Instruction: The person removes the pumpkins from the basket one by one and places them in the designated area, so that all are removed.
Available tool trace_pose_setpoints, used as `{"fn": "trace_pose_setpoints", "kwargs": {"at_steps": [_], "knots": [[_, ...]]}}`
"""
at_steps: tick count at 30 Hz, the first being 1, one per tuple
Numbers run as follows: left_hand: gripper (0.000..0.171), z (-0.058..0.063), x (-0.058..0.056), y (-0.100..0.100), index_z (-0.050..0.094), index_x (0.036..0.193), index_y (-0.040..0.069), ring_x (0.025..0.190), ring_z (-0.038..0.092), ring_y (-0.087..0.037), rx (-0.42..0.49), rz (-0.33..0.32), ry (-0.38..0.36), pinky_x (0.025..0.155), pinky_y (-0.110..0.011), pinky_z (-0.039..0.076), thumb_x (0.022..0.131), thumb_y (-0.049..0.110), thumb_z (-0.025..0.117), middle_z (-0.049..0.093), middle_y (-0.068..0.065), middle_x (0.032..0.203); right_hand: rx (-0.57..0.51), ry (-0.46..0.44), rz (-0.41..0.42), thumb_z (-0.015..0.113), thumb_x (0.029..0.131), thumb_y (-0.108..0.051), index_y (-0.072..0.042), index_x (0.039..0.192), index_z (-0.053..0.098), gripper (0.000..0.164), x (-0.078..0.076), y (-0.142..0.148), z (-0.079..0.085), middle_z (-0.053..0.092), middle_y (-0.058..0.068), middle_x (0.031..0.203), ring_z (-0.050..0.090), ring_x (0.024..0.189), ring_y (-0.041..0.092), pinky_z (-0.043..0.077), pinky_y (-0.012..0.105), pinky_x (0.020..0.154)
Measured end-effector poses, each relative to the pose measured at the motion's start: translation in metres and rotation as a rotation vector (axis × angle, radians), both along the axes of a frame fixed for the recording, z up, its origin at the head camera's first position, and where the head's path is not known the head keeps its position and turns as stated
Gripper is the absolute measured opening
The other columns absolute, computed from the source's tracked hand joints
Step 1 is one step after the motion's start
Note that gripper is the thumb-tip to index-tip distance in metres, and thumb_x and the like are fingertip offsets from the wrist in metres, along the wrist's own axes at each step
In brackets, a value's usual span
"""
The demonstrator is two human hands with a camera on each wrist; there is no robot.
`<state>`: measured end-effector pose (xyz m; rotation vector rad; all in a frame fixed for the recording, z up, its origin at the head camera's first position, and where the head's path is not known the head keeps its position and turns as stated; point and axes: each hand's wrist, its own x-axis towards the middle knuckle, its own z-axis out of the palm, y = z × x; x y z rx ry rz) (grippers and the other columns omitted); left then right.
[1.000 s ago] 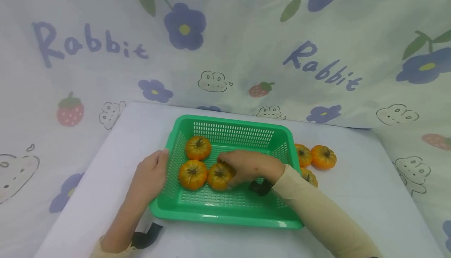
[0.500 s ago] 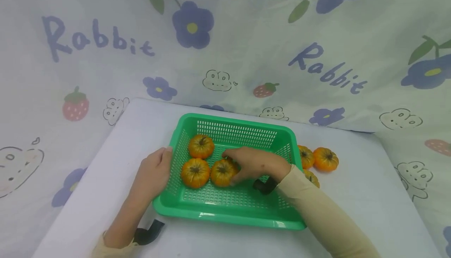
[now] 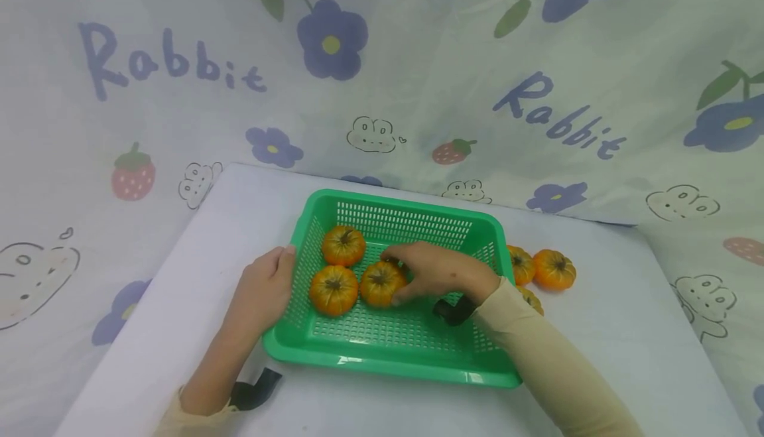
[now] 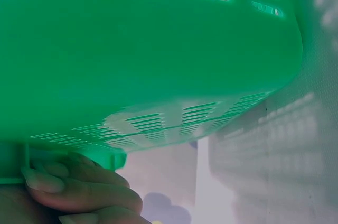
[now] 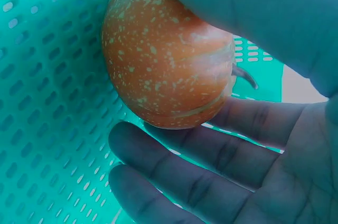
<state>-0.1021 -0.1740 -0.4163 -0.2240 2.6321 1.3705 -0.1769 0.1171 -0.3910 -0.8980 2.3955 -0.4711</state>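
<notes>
In the head view, my left hand [image 3: 260, 291] grips the left rim of a green plastic basket [image 3: 394, 367]. The left wrist view shows the fingers [image 4: 87, 192] curled up under that rim, beside the slotted wall. My right hand [image 3: 438, 271] reaches inside the basket and holds a small orange pumpkin [image 3: 381, 286] between thumb and fingers. Seen from the right wrist, the thumb lies across this speckled pumpkin [image 5: 166, 60], and the lower fingers spread apart below it. Two more pumpkins, one at the front [image 3: 333, 291] and one behind it [image 3: 343, 246], sit at the basket's left side.
Right of the basket, on the white table [image 3: 621, 331], are several more pumpkins [image 3: 554, 270], partly hidden by its wall and my right arm. A printed cloth [image 3: 412, 79] hangs behind the table. Dark straps [image 3: 256, 390] show at both wrists.
The pumpkin in my right hand has shifted slightly away from me relative to the one beside it, and the hand with it. My left hand keeps its grip on the rim. The view has drifted slightly.
</notes>
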Motion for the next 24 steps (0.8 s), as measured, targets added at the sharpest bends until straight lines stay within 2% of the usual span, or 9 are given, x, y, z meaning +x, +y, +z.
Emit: {"fn": "trace_pose_setpoints", "kwargs": {"at_steps": [9, 15, 24], "knots": [[0.059, 0.0, 0.0, 0.001, 0.054, 0.099, 0.006, 0.062, 0.057, -0.024, -0.003, 0.001, -0.008, 0.053, -0.036, 0.053, 0.112, 0.056, 0.026, 0.056, -0.011, 0.077, -0.017, 0.005, -0.009, 0.087, 0.087, -0.035, -0.01, 0.146, 0.055, 0.072, 0.0, 0.001, 0.002, 0.063, 0.004, 0.138, 0.061, 0.12, 0.018, 0.05, 0.04, 0.103], [0.058, 0.0, -0.001, 0.001, 0.053, 0.096, 0.007, 0.062, 0.056, -0.024, -0.01, 0.001, -0.007, 0.053, -0.036, 0.052, 0.112, 0.055, 0.026, 0.054, -0.011, 0.076, -0.053, 0.0, -0.024, 0.087, 0.087, -0.035, -0.012, 0.14, 0.059, 0.064, 0.002, 0.003, 0.007, 0.066, 0.002, 0.132, 0.063, 0.113, 0.016, 0.052, 0.038, 0.099], [0.057, 0.002, 0.0, 0.001, 0.053, 0.095, 0.007, 0.061, 0.055, -0.023, -0.024, -0.002, 0.001, 0.053, -0.036, 0.051, 0.113, 0.054, 0.026, 0.053, -0.01, 0.075, -0.05, 0.064, -0.005, 0.086, 0.088, -0.035, -0.013, 0.139, 0.062, 0.06, 0.008, 0.008, 0.016, 0.067, -0.003, 0.13, 0.063, 0.112, 0.012, 0.053, 0.035, 0.097]]}}
